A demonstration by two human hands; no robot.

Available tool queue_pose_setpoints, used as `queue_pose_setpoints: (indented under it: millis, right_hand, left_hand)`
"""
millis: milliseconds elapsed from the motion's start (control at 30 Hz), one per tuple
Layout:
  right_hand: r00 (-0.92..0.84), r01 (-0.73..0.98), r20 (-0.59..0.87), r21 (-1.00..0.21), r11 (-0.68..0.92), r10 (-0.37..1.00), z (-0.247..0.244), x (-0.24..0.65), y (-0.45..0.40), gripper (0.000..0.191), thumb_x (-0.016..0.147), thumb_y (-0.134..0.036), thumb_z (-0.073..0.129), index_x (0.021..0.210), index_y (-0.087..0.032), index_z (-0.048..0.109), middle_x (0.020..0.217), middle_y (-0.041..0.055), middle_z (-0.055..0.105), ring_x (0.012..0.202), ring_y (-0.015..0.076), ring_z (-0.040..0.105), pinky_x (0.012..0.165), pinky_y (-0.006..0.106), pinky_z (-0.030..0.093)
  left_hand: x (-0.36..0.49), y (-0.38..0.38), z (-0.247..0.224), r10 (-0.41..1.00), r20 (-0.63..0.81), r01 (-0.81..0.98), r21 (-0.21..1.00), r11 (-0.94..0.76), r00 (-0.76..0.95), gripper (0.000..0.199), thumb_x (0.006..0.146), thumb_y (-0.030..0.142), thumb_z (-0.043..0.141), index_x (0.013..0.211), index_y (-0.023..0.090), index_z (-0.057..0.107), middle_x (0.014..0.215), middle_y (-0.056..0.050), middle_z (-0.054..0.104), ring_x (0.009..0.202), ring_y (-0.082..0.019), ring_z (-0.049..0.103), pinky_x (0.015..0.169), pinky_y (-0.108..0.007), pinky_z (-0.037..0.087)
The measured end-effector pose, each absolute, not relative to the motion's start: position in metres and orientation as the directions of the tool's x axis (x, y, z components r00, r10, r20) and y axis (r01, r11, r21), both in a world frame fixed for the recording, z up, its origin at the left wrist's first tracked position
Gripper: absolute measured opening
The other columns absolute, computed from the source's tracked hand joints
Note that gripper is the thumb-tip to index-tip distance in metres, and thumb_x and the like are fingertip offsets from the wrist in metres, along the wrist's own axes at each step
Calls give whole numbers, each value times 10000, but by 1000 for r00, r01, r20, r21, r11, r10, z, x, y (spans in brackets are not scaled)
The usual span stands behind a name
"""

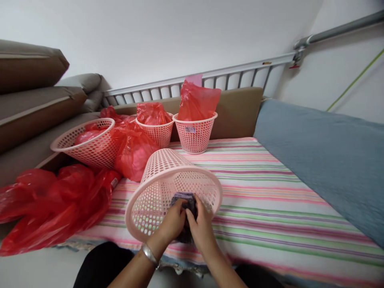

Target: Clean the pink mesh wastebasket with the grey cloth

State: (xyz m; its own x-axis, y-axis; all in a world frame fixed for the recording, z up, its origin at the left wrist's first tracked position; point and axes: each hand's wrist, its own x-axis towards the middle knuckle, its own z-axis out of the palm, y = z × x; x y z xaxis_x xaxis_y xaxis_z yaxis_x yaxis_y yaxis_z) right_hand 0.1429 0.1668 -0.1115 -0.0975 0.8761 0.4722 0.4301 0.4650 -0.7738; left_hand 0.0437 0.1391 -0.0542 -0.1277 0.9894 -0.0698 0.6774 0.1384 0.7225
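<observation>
A pink perforated plastic basket [174,170] lies on its side, its mouth turned toward me. In front of that mouth, both hands hold a dark grey-purple cloth [183,197] that looks folded or bunched. My left hand [176,218], with a silver bangle on the wrist, has its fingers closed on the cloth's left part. My right hand [200,220] grips the right side, thumb toward me and fingers behind. The lower end of the cloth hangs dark below the hands. What kind of cloth it is, I cannot tell.
More pink baskets with red plastic bags inside stand behind: one left [87,142], one middle [160,134], one right [195,136]. Loose red bags [60,200] lie at the left on the striped sheet [270,208]. Cushions [33,104] are stacked left; blue-grey fabric [324,148] covers the right.
</observation>
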Motion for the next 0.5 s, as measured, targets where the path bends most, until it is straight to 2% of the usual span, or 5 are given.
queue_pose_setpoints:
  millis: [100, 200, 267, 367, 500]
  right_hand:
    - [-276, 508, 491, -655, 560, 826, -99, 145, 155, 405, 863, -229, 367, 1246, -178, 488, 1292, 106, 473, 1203, 229, 410, 999, 435, 321]
    - [-398, 582, 370, -606, 542, 840, -97, 141, 152, 399, 820, -152, 371, 1168, -160, 566, 1165, 111, 575, 1086, 236, 507, 951, 413, 364]
    - [-413, 642, 280, -585, 495, 867, -98, 138, 153, 388, 791, -153, 409, 1130, -149, 598, 1166, 119, 580, 1087, 264, 506, 950, 430, 354]
    - [-422, 692, 192, -562, 452, 886, -98, 137, 155, 372, 761, -163, 452, 1090, -153, 627, 1200, 122, 562, 1119, 296, 484, 951, 451, 343]
    - [-433, 689, 228, -540, 483, 872, -94, 142, 154, 404, 736, -128, 463, 1108, -155, 618, 1205, 124, 554, 1101, 280, 495, 961, 427, 347]
  left_hand:
    - [32, 138, -61, 985, 28, 696, 711, 99, -168, 344, 745, 62, 378, 1022, 148, 565, 905, -74, 677, 829, -174, 647, 765, -297, 515]
    - [24, 137, -68, 973, 112, 743, 665, 76, -200, 371, 737, 54, 405, 1051, 147, 578, 1147, -105, 604, 1111, -208, 518, 1017, -369, 346]
    - [23, 137, -76, 975, 114, 764, 641, 76, -193, 396, 735, 77, 449, 1102, 153, 576, 1273, -108, 536, 1223, -234, 424, 1073, -404, 257]
    - [25, 138, -89, 978, 81, 767, 633, 100, -194, 417, 752, 115, 479, 1158, 161, 564, 1367, -102, 461, 1312, -266, 311, 1089, -449, 202]
    - [22, 134, -94, 954, 57, 712, 679, 178, -294, 599, 751, 103, 485, 1333, 86, 346, 1472, -146, 259, 1369, -241, 169, 1117, -418, 128]
